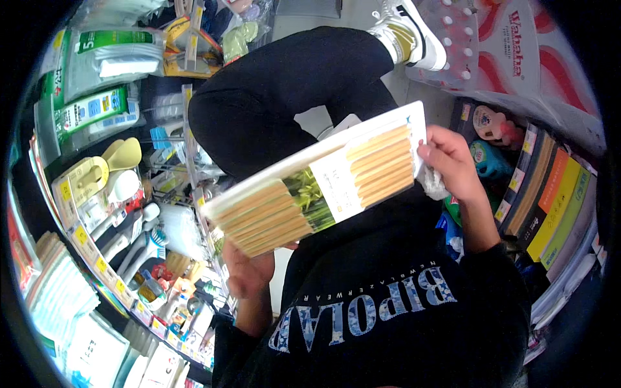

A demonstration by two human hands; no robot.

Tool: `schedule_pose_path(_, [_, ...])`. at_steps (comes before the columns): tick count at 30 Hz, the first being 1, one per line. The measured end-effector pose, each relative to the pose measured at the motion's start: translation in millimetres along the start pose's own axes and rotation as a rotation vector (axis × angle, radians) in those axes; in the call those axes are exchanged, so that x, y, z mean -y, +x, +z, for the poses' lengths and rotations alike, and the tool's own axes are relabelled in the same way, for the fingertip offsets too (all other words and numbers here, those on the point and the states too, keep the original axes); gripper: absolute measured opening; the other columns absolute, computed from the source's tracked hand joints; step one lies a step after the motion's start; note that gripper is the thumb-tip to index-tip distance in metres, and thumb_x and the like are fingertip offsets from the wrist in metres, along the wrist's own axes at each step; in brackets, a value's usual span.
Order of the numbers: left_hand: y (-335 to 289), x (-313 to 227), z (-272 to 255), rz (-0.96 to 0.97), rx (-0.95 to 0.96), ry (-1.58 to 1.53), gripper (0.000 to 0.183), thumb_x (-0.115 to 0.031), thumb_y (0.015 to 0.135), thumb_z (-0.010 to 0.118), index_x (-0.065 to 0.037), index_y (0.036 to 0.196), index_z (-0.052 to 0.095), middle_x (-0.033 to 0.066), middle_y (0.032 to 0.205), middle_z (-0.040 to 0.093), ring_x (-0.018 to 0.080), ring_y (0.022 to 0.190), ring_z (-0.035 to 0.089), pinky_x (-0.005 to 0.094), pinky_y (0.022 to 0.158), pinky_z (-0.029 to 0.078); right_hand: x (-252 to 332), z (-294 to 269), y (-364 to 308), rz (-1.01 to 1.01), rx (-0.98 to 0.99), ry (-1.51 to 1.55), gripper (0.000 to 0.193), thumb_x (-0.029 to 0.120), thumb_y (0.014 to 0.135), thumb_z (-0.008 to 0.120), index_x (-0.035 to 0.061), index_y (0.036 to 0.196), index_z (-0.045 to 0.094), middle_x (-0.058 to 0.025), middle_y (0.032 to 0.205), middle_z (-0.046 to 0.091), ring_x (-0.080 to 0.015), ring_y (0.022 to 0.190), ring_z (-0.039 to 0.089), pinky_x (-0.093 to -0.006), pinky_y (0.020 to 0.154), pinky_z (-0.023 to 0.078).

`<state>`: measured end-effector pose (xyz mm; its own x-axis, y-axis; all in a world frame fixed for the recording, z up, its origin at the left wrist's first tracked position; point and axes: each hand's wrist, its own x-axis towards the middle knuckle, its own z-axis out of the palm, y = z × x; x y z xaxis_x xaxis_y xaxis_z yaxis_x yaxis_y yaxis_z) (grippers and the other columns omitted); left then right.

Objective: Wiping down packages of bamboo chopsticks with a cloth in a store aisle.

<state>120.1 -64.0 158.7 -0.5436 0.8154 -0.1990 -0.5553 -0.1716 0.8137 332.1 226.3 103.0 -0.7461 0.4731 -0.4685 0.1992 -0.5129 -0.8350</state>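
Note:
A flat pack of wooden chopsticks (381, 165) with a white card and a green bamboo picture lies tilted across my lap, its right end higher. At that end my right hand (453, 161) grips the edge, thumb on the front and the other fingers partly behind. A crumpled whitish, see-through bit (432, 183) shows under this hand; what it is I cannot make out. My left hand (251, 271) holds the pack's lower left end from below, its fingers partly hidden behind the pack.
Close on the left stand shelves (97, 258) with cream spoons (123, 154), brushes (152, 246) and bagged plastic ware (126, 55). At right are stacked boxes (556, 213), a teal bottle (488, 158) and shrink-wrapped bottles (517, 52). My bent leg (272, 97) and white shoe (414, 39) are ahead.

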Motion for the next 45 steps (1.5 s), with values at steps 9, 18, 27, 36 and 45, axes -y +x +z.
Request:
schedule_pose_path(9, [-82, 38, -21, -0.357, -0.545, 0.689, 0.023, -0.009, 0.095, 0.055, 0.004, 0.114, 0.056, 0.0078, 0.102, 0.062, 0.0136, 0.085, 0.062, 0.0279, 0.078, 0.050, -17, 29, -4, -0.060, -0.029, -0.581, 0.021, 0.009, 0.087, 0.063, -0.0042, 0.102, 0.064, -0.0100, 0.079, 0.067, -0.0105, 0.073, 0.060, -0.0279, 0.066, 0.048])
schedule_pose_path(18, [-74, 57, -20, -0.225, -0.682, 0.847, 0.023, -0.008, 0.094, 0.058, 0.008, 0.111, 0.055, 0.0075, 0.097, 0.062, 0.0121, 0.087, 0.058, 0.0251, 0.075, 0.048, -32, 36, 19, -0.210, -0.124, -0.619, 0.023, 0.010, 0.083, 0.067, -0.0037, 0.102, 0.067, -0.0149, 0.085, 0.067, -0.0194, 0.075, 0.065, -0.0307, 0.068, 0.050])
schedule_pose_path(27, [-78, 66, -36, -0.176, -0.649, 1.126, 0.041, -0.004, 0.092, 0.060, 0.005, 0.130, 0.050, 0.0066, 0.100, 0.051, 0.0141, 0.089, 0.056, 0.0268, 0.073, 0.051, -61, 40, 21, -0.213, -0.158, -0.650, 0.024, 0.012, 0.083, 0.067, -0.0025, 0.102, 0.067, -0.0151, 0.086, 0.068, -0.0198, 0.076, 0.065, -0.0309, 0.071, 0.050])
schedule_pose_path(36, [-82, 73, -46, -0.077, -0.702, 0.804, 0.043, -0.008, 0.096, 0.052, 0.005, 0.137, 0.044, 0.0149, 0.126, 0.056, 0.0182, 0.110, 0.057, 0.0306, 0.091, 0.046, -60, 59, 23, -0.129, -0.113, -0.758, 0.025, 0.016, 0.084, 0.066, -0.0023, 0.101, 0.066, -0.0162, 0.087, 0.068, -0.0235, 0.079, 0.066, -0.0334, 0.073, 0.051])
schedule_pose_path(45, [-94, 88, -76, 0.154, -0.702, 0.749, 0.042, -0.010, 0.096, 0.053, 0.004, 0.135, 0.046, 0.0097, 0.118, 0.053, 0.0135, 0.093, 0.055, 0.0239, 0.072, 0.048, -84, 73, 24, -0.188, -0.072, -0.747, 0.022, 0.014, 0.084, 0.063, -0.0029, 0.099, 0.064, -0.0112, 0.087, 0.067, -0.0168, 0.080, 0.062, -0.0305, 0.076, 0.048])
